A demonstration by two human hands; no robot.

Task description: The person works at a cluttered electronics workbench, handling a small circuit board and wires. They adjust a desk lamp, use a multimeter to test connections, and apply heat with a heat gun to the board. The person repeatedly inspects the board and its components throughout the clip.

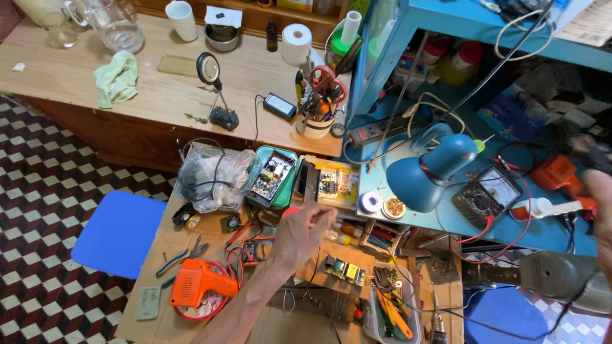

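We see a clear plastic bag [213, 175] of cables beside a green tray [274, 177] on the counter [162, 239]. Our left hand [303, 229] hovers over a multimeter [258, 250], fingers bunched, seemingly empty. Our right hand [599, 191] is blurred at the frame's edge; we cannot tell its grip.

Clutter everywhere around the left hand [303, 230]: multimeter [258, 250], circuit boards [344, 271], blue lamp [433, 169] rightward.

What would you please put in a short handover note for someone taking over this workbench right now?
Left hand: raised over the cluttered bench, fingers pinched on something small; what it is cannot be told.
Right hand: at the frame's right edge, blurred, beside the orange tool; grip unclear.
Below the left hand: small meter, circuit board.
Nearby: orange glue gun, blue lamp, large meter.
Done or left: not evident.
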